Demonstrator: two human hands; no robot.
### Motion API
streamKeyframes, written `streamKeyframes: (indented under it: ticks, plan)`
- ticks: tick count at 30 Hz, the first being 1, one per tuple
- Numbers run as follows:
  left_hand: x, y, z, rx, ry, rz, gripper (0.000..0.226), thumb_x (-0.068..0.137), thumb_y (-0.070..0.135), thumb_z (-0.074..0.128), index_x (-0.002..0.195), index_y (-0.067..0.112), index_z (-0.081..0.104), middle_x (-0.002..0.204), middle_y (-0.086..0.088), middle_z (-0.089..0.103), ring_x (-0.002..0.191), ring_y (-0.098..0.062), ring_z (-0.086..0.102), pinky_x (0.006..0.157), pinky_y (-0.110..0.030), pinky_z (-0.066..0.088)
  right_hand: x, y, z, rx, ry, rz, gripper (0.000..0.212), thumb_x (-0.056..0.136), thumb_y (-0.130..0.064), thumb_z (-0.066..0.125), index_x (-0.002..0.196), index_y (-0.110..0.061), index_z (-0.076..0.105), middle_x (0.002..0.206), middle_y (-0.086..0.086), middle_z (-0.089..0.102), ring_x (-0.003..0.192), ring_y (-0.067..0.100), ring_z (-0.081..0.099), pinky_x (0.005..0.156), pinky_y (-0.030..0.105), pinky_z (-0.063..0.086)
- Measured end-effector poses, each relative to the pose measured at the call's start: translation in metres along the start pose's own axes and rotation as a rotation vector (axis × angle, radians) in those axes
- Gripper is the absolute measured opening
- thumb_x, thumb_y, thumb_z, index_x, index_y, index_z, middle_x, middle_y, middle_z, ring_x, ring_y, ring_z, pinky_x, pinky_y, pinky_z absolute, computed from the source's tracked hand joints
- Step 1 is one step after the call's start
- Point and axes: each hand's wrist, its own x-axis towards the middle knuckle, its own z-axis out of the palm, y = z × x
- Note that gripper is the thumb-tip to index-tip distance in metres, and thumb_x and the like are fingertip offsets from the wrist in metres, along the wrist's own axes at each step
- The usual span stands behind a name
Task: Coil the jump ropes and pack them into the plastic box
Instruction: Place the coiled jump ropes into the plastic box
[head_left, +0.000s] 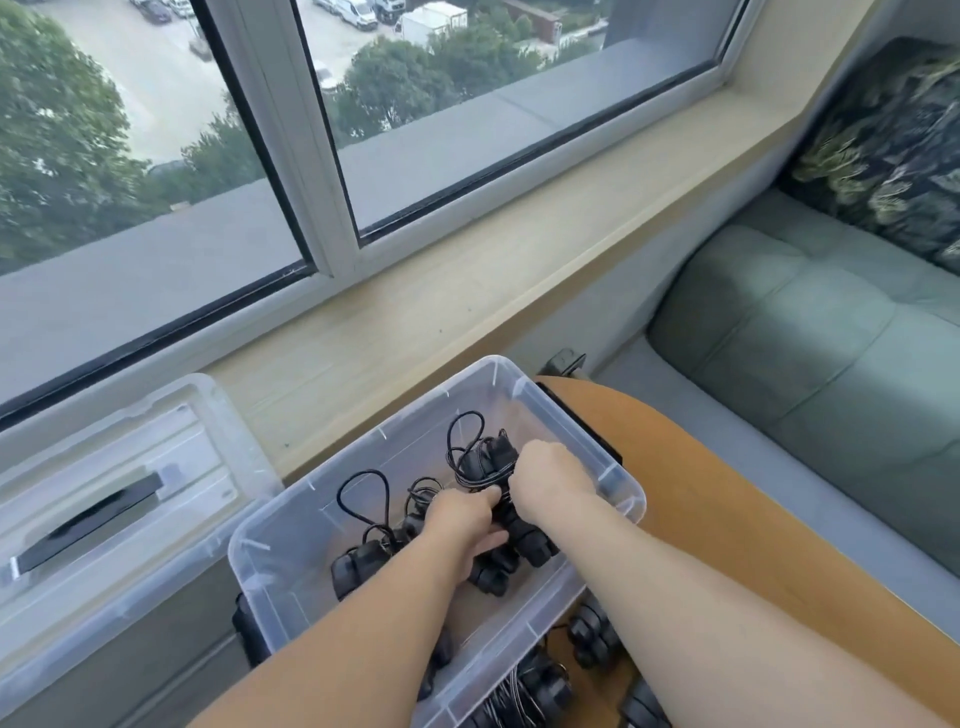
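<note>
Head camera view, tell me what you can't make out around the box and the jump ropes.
- Fingertips of left hand and right hand: buried in the coiled jump ropes.
- Rope count inside the plastic box: forearms cover the pile.
- Ropes outside the box: cut off by the bottom edge.
- Dark strip on lid: blurred.

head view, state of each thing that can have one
plastic box: open, lid off, partly filled
lid: lying beside the box
coiled jump rope: in the box, gripped
left hand: on the rope bundle
right hand: curled round the rope
window: shut
</note>
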Motion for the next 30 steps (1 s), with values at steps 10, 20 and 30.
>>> streamKeyframes:
  ticks: [10, 20, 30]
  plan:
    - [-0.021, 0.005, 0.01, 0.157, 0.019, -0.016, 0.016, 0.1, 0.014, 0.054, 0.113, 0.006, 0.06, 0.106, -0.013, 0.062, 0.093, -0.025, 0.063, 0.06, -0.024, 0.054, -0.011, 0.014, -0.012, 0.049, 0.038, -0.049, 0.022, 0.094, -0.009, 0.05, 0.111, -0.001, 0.061, 0.111, 0.016, 0.066, 0.101, 0.032, 0.065, 0.072, 0.032, 0.049]
    - [-0.117, 0.009, 0.064, 0.658, 0.132, 0.863, 0.013, 0.099, 0.026, 0.052, 0.092, 0.02, 0.061, 0.081, 0.012, 0.06, 0.073, 0.0, 0.052, 0.06, -0.018, 0.036, -0.081, 0.124, -0.065, 1.021, 0.302, 0.05, 0.018, 0.093, -0.011, 0.053, 0.089, -0.006, 0.07, 0.08, 0.009, 0.071, 0.054, 0.01, 0.061, 0.054, 0.019, 0.056]
    - [-0.089, -0.121, 0.133, 1.259, -0.185, 0.315, 0.021, 0.097, 0.031, 0.052, 0.108, 0.014, 0.056, 0.1, -0.002, 0.062, 0.091, -0.022, 0.057, 0.078, -0.029, 0.046, -0.109, 0.223, 0.069, 1.339, 0.107, 0.623, 0.011, 0.094, -0.003, 0.053, 0.092, 0.001, 0.063, 0.072, 0.01, 0.055, 0.057, 0.019, 0.05, 0.042, 0.022, 0.042]
